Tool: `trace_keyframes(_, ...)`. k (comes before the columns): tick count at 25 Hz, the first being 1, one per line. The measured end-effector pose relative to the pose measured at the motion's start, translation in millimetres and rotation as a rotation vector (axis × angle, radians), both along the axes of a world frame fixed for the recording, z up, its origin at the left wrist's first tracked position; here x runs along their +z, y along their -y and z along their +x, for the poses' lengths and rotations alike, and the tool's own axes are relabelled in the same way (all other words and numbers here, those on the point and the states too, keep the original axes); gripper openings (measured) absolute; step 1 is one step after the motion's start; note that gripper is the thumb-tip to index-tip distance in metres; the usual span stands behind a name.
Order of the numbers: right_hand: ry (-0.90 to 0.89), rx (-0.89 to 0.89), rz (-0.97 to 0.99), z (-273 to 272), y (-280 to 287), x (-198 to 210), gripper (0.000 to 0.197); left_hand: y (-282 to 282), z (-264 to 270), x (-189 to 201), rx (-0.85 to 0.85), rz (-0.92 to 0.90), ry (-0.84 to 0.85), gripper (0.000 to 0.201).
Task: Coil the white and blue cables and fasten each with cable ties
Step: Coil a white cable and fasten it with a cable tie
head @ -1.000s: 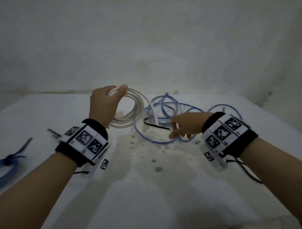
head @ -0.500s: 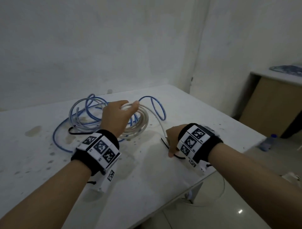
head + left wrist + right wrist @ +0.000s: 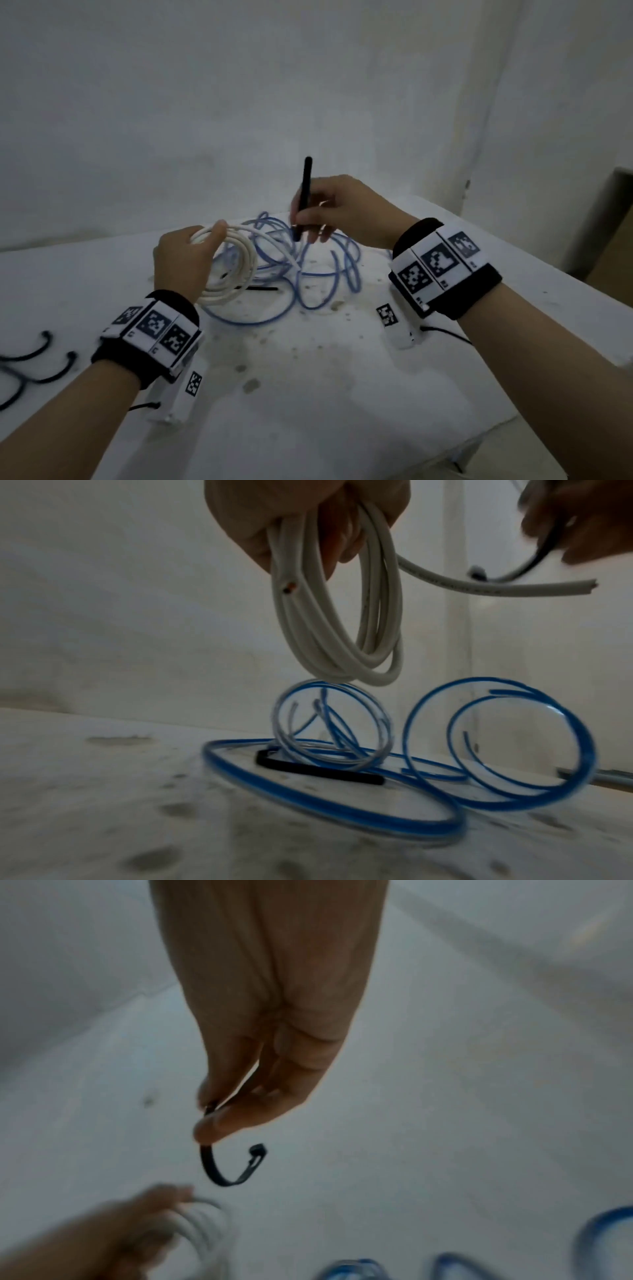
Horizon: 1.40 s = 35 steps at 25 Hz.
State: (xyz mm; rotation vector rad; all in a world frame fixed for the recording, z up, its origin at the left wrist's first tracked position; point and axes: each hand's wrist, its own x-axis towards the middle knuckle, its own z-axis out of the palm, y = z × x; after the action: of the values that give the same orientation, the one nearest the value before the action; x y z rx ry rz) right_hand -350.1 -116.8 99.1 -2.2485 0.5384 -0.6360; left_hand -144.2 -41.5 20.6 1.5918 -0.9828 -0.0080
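Observation:
My left hand point(image 3: 186, 258) grips the coiled white cable point(image 3: 233, 274) and holds it just above the white table point(image 3: 342, 394); in the left wrist view the coil point(image 3: 342, 615) hangs from my fingers with one loose end sticking out to the right. My right hand point(image 3: 329, 214) pinches a black cable tie point(image 3: 303, 195) upright, above and to the right of the coil; the right wrist view shows the tie point(image 3: 222, 1167) curling below my fingertips. The blue cable point(image 3: 315, 274) lies in loose loops behind and between my hands. Another black tie point(image 3: 260, 288) lies among those loops.
More black ties point(image 3: 37, 363) lie at the table's left edge. The table's right edge point(image 3: 548, 404) drops off close to my right forearm. A wall stands right behind the table.
My right hand has lifted a black tie off the table near its right edge and raised it toward the coil. The head view has swung back to the left.

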Motion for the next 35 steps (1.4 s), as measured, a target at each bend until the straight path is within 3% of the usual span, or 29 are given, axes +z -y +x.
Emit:
trace_keyframes(3, -0.120, 0.356, 0.110, 55.1, -33.3, -2.0, 0.012, -27.4, 32.3, -0.1, 0.115, -0.025, -0.061, 0.046)
trace_keyframes(5, -0.231, 0.401, -0.003, 89.9, -47.1, -16.4, 0.009, -43.6, 48.9, -0.1, 0.163, -0.032, -0.086, 0.045)
trace_keyframes(10, -0.150, 0.216, -0.417, 153.9, -68.7, -49.5, 0.012, -72.2, 68.3, -9.1, 0.166, -0.014, -0.084, 0.046)
trace_keyframes(14, 0.206, 0.060, -0.726, 170.7, -73.6, -69.6, 0.011, -71.9, 74.9, -12.6, 0.122, -0.059, -0.255, 0.045)
trace_keyframes(18, 0.421, 0.006, -0.735, 175.6, -67.2, -75.4, 0.023, -71.6, 76.3, -16.5, 0.057, -0.034, -0.251, 0.025)
trace_keyframes(21, 0.413, -0.013, -0.769, 177.4, -64.4, -82.3, 0.021, -71.1, 72.3, -17.0, 0.044, -0.012, -0.143, 0.014)
trace_keyframes(23, 0.355, -0.069, -0.820, 178.0, -66.2, -86.5, 0.022, -69.7, 71.8, -18.4, 0.036, 0.005, -0.118, 0.019)
trace_keyframes(26, 0.324, -0.081, -0.745, 178.8, -65.3, -89.2, 0.024, -68.4, 73.7, -20.4, 0.004, 0.030, -0.096, 0.023)
trace_keyframes(30, 0.262, 0.028, -0.362, 179.0, -68.7, -85.3, 0.023, -69.9, 73.2, -19.5, -0.119, 0.048, -0.116, 0.035)
trace_keyframes(35, 0.398, 0.081, -0.222, 176.1, -78.3, -86.6, 0.055, -73.0, 73.5, -17.6, -0.215, 0.043, -0.080, 0.029)
